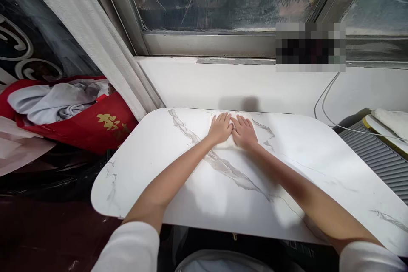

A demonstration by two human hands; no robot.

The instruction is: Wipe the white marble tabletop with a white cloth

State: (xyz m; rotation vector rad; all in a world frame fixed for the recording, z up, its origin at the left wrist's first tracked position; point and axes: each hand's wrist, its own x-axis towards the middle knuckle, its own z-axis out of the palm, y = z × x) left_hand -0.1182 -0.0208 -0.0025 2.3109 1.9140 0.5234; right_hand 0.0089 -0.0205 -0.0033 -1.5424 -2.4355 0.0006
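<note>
Both hands lie side by side, palms down, on a white cloth [225,143] near the far edge of a white marble-patterned table [143,165]. My left hand [219,128] rests flat on the cloth's left part with its fingers extended. My right hand [245,131] presses on the right part, fingers stretched forward and slightly apart. The thumbs meet between the two hands. The cloth shows around and below the palms; its middle is hidden under them.
A red bag [86,127] with grey clothes stands left of the table, beside a pale curtain [92,29]. Behind are a white wall and window [207,44]. A thin cable [325,93] runs down to a ribbed grey object [379,157] at the right.
</note>
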